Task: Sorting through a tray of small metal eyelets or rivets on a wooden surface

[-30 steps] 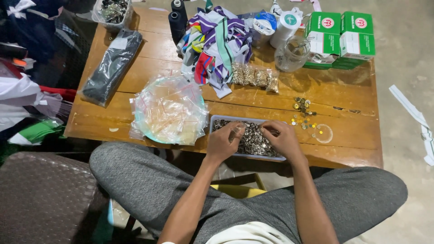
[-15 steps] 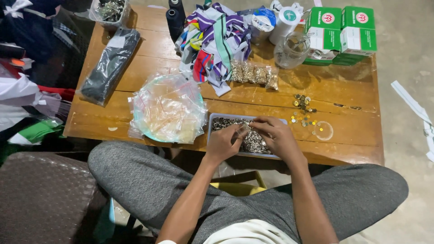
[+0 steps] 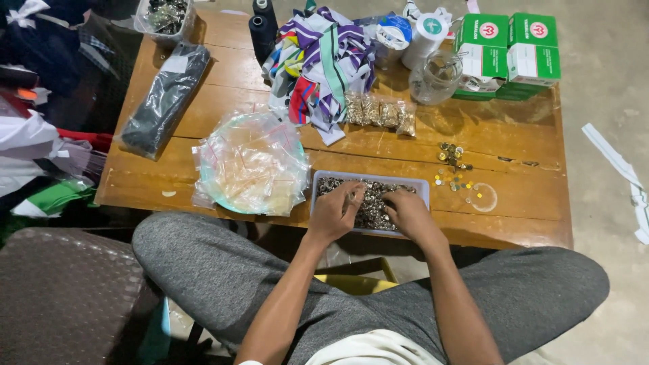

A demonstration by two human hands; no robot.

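Both hands (image 3: pixel 368 213) lowered, fingers (image 3: pixel 351 196) among tray's (image 3: pixel 422 186) metal pieces (image 3: pixel 372 203)

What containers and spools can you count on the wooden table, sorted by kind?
Green-and-white boxes: 2
Dark thread spools: 2
Trays of small metal parts: 2, one under the hands, one at the far corner
Glass jar: 1
Total: 7
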